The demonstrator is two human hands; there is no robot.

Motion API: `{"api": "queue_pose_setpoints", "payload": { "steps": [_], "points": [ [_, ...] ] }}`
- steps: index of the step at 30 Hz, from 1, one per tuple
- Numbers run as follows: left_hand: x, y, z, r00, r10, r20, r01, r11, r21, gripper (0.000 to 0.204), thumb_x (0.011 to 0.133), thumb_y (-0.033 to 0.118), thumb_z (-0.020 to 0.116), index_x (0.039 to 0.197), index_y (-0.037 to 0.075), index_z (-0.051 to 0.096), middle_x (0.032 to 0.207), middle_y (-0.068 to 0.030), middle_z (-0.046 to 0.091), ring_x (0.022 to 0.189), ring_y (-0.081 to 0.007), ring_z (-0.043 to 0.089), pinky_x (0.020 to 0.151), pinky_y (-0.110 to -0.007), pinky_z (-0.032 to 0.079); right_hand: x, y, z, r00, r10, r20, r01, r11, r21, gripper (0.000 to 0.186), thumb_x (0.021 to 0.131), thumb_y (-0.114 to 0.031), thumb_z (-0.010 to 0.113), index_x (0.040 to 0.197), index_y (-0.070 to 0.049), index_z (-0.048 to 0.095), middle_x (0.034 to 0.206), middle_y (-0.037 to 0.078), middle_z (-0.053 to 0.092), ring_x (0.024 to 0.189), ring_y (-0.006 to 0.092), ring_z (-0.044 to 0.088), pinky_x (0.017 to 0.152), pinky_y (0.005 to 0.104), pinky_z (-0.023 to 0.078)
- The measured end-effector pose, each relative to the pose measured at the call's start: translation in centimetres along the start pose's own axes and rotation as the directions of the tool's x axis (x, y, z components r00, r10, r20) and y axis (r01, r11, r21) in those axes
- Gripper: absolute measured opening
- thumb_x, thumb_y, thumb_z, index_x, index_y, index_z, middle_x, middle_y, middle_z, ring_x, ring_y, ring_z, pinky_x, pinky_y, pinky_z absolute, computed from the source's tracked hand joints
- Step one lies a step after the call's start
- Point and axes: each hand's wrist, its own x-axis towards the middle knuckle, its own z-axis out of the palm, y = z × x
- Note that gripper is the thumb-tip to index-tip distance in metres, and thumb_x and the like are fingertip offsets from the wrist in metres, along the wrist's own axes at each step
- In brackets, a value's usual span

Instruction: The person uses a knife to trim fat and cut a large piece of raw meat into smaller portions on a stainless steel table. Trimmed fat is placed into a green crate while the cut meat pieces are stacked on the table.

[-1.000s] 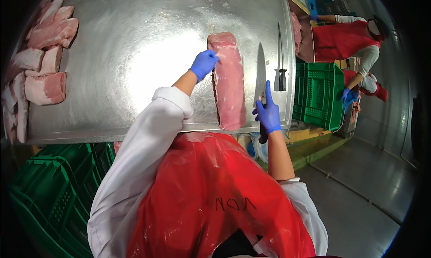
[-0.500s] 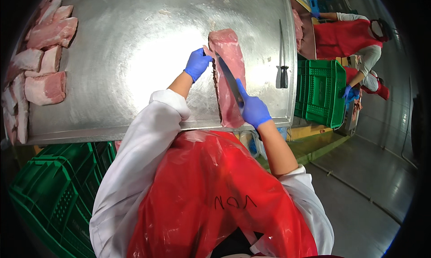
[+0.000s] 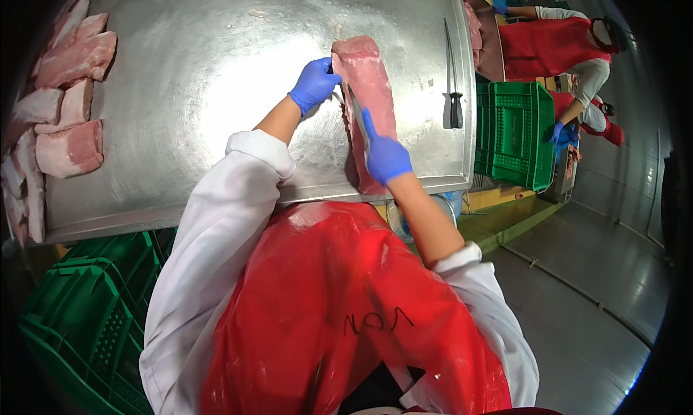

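We keep the left hand's fingers closed on the left edge of the meat slab, near its far end. We wrap the right hand's fingers around the knife handle, index finger extended along the blade. We angle both forearms inward, right hand above the slab's near half. Compared with half a second earlier, we hold the blade farther left and more nearly lengthwise. The slab lies lengthwise on the metal table, left of the sharpening steel.
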Motion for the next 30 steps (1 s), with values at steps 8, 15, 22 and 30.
{"api": "queue_pose_setpoints", "payload": {
  "steps": [8,15,22,30],
  "points": [
    [-0.5,1.6,-0.6,0.983,0.168,0.080,-0.175,0.980,0.091,0.022,0.083,0.005,0.060,0.103,0.000,0.067,0.093,-0.0037,0.068,0.084,-0.0120,0.061,0.078,-0.028,0.050,-1.7,-1.4,1.5,0.998,0.055,0.017,-0.055,0.998,-0.024,0.083,0.091,-0.009,0.048,0.160,-0.023,0.005,0.082,0.030,0.067,0.067,0.0455,0.066,0.062,0.0552,0.051],
    [-2.2,3.6,-1.3,0.981,0.187,0.051,-0.193,0.967,0.168,0.020,0.083,0.006,0.063,0.101,0.001,0.068,0.089,-0.0044,0.069,0.076,-0.0111,0.061,0.072,-0.027,0.051,-8.8,-0.8,2.5,0.959,0.126,0.253,-0.136,0.990,0.023,0.084,0.091,-0.009,0.051,0.160,-0.018,0.003,0.090,0.029,0.069,0.076,0.0432,0.069,0.068,0.0531,0.055],
    [-4.6,5.9,-1.0,0.966,0.238,0.098,-0.250,0.959,0.136,0.017,0.084,0.006,0.061,0.099,0.002,0.068,0.086,-0.0022,0.066,0.072,-0.0081,0.056,0.066,-0.025,0.048,-10.8,-0.4,4.4,0.982,0.105,0.157,-0.104,0.994,-0.015,0.093,0.088,-0.009,0.055,0.160,-0.022,-0.002,0.085,0.028,0.067,0.074,0.0434,0.068,0.067,0.0538,0.055],
    [-12.3,13.4,-1.9,0.913,0.392,0.111,-0.397,0.917,0.028,0.018,0.086,0.011,0.066,0.100,0.000,0.064,0.088,-0.0019,0.064,0.077,-0.0090,0.056,0.068,-0.025,0.047,-13.8,3.4,2.1,0.990,-0.054,0.131,0.040,0.994,0.102,0.081,0.093,-0.016,0.054,0.160,-0.023,0.008,0.081,0.026,0.068,0.066,0.0424,0.067,0.059,0.0550,0.051]
  ]
}}
